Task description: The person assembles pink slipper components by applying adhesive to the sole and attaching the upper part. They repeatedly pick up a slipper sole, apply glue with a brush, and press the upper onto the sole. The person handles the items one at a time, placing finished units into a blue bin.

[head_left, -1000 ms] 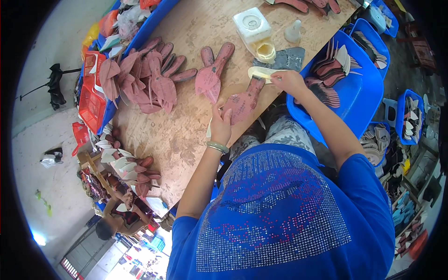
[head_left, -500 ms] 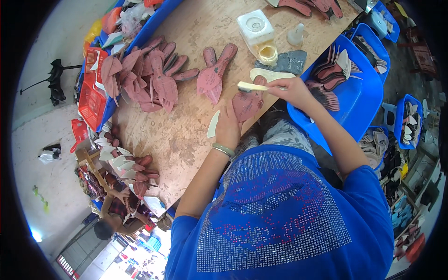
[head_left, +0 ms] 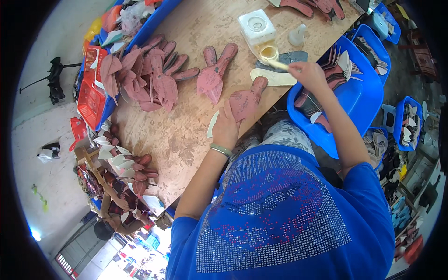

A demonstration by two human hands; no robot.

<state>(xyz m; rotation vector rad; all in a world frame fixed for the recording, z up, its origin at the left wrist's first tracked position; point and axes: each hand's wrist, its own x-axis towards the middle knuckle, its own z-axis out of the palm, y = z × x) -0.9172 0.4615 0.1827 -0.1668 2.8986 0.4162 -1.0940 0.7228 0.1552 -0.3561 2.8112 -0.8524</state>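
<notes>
My left hand [head_left: 226,131], with a pale bangle at its wrist, grips the wide end of a reddish-brown shoe insole [head_left: 245,103] near the table edge. A pale cream strip [head_left: 212,124] shows beside that hand. My right hand [head_left: 308,76] is closed round a flat brush with a pale handle [head_left: 279,64]. The brush's tip is at the mouth of a small glue pot [head_left: 269,52] crusted with yellowish residue. Below the brush lies a cream sole-shaped piece [head_left: 273,77], partly over a dark grey slab [head_left: 295,58].
More insoles [head_left: 163,88] lie piled at the left of the wooden table [head_left: 182,140]. A white block [head_left: 256,25] and a translucent bottle [head_left: 297,35] stand behind. At right, a blue bin [head_left: 359,102] holds stacked pieces. Another person [head_left: 112,219] works at lower left.
My right hand has carried the brush up and right, from above the insole to the glue pot. The left hand and the insole have shifted slightly left and down.
</notes>
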